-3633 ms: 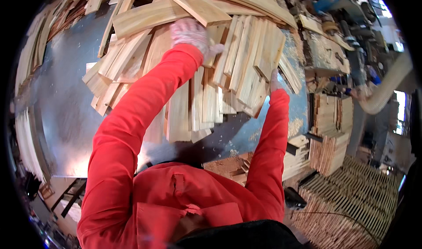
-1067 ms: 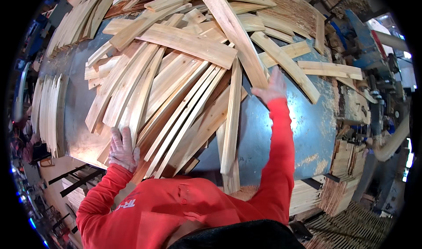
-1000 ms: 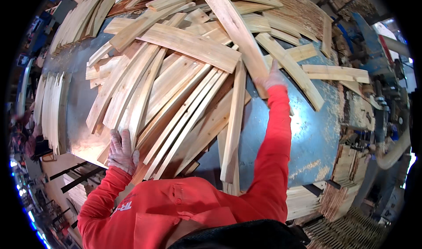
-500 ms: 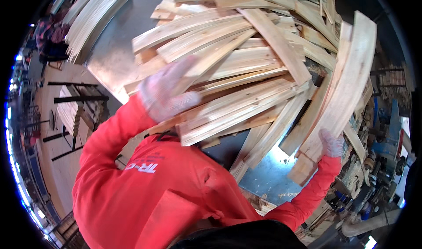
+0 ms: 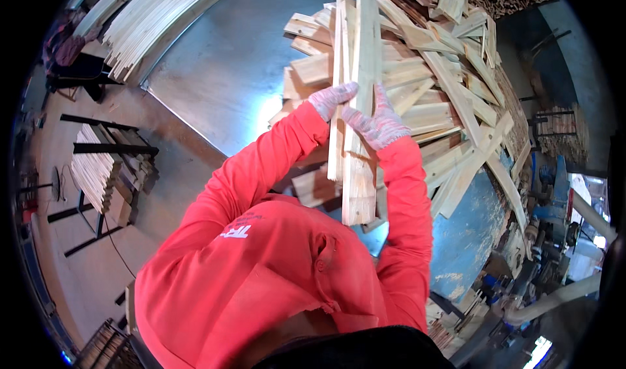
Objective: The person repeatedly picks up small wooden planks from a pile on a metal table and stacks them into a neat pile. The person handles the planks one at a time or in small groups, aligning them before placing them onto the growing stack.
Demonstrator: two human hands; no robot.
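Two or more long, pale wooden boards (image 5: 360, 167) stand lengthwise in front of me, held side by side above the pile. My left hand (image 5: 331, 102), in a light knitted glove, grips their left edge. On the right edge my right hand (image 5: 381, 124), gloved the same way, has its thumb across the face of the nearer board, its fingers partly hidden along the side. Behind them a heap of loose, slightly curved boards (image 5: 450, 118) lies criss-cross on the metal table.
The metal table (image 5: 215, 62) has a neat row of stacked boards (image 5: 166, 20) at its far left. A black rack with wooden pieces (image 5: 94, 167) stands on the floor at left. Someone in a checked sleeve (image 5: 62, 49) sits at far left. Machinery and a hose (image 5: 554, 304) are at right.
My right hand has brought boards from the right side to the middle. My left hand has left the heap and gripped them too. The view has shifted, showing more bare table.
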